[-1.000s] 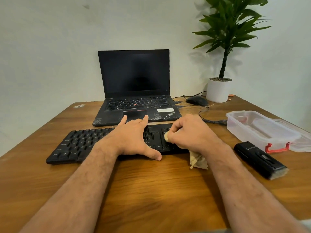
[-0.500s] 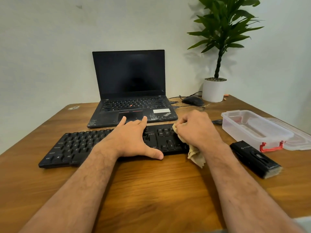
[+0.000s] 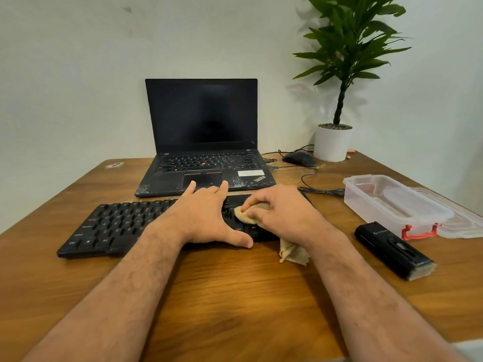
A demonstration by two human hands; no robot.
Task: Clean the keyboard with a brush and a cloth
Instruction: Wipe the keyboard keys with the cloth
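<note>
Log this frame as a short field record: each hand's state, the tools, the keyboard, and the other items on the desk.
left hand: fingers straight, pressing flat on the keyboard, steadying it
right hand: grips the cloth, wiping the keyboard's right part
cloth: tan, bunched, a tail hanging out onto the table by the wrist
keyboard: black, flat on the wooden table
brush: black, lying unused to the right
other items: open laptop, mouse, clear plastic box, potted plant
</note>
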